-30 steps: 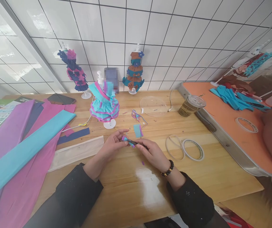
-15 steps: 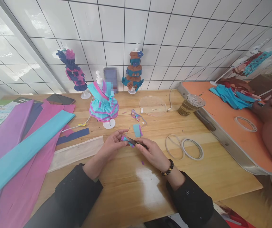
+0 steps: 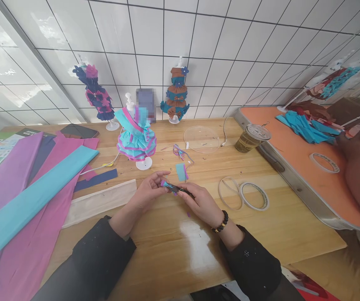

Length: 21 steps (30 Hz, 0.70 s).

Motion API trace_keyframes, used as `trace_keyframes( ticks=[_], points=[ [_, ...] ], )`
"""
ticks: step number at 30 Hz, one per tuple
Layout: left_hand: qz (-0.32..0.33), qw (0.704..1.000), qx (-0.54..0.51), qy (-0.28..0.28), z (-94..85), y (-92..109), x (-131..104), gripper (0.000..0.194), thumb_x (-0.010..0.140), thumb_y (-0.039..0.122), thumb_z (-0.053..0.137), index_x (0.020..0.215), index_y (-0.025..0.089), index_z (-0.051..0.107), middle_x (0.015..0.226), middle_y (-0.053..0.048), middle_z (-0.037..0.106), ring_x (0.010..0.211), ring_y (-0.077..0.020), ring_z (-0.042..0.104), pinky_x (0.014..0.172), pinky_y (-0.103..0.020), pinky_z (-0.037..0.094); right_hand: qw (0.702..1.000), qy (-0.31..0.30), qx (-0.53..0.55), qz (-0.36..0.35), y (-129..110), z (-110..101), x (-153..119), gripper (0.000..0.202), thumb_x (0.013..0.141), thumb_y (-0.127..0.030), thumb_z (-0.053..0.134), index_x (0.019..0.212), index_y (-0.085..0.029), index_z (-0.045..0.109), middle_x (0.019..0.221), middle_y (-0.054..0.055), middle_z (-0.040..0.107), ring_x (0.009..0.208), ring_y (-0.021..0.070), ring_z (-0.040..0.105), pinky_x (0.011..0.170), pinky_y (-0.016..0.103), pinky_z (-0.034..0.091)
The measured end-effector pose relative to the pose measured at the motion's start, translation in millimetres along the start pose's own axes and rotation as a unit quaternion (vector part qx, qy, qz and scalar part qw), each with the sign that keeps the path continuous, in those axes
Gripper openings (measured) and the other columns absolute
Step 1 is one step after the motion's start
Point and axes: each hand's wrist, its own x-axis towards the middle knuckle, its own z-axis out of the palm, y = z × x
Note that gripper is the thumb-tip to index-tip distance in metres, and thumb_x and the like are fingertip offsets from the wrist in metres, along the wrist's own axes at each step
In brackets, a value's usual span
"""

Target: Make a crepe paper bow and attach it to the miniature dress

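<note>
My left hand (image 3: 150,190) pinches a small strip of turquoise and purple crepe paper (image 3: 164,183) between thumb and fingers. In my right hand (image 3: 201,201) is a pair of small dark scissors (image 3: 172,188), whose blades lie across the strip and hide part of it. Just beyond my hands, a flat turquoise paper piece (image 3: 180,172) with a purple edge rests on the table. A tiny purple scrap (image 3: 189,214) lies below my right hand. Behind stands a mini dress form in a ruffled turquoise and purple paper dress (image 3: 137,138).
Crepe paper sheets (image 3: 38,196) and a cream strip (image 3: 101,202) cover the left side. Tape rolls (image 3: 255,196), a lidded cup (image 3: 251,140) and a clear disc (image 3: 201,139) are to the right. Another person's hand (image 3: 358,146) is over the orange table (image 3: 293,163).
The scissors have shifted slightly to the left, and their blades cover more of the paper strip. Both hands stay nearly where they were.
</note>
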Motion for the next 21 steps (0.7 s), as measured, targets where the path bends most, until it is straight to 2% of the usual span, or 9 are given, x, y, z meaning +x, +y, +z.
trace_keyframes(
  ticks=[21],
  points=[
    [0.0, 1.0, -0.009, -0.004, -1.6, -0.5, 0.5, 0.042, 0.064, 0.014, 0.068, 0.104, 0.019, 0.057, 0.075, 0.0, 0.059, 0.07, -0.011, 0.056, 0.07, -0.024, 0.042, 1.0, 0.014, -0.009, 0.001, -0.7, -0.6, -1.3, 0.023, 0.087, -0.029, 0.042, 0.102, -0.022, 0.058, 0.095, 0.005, 0.064, 0.088, 0.0169, 0.058, 0.076, 0.03, 0.046]
  ],
)
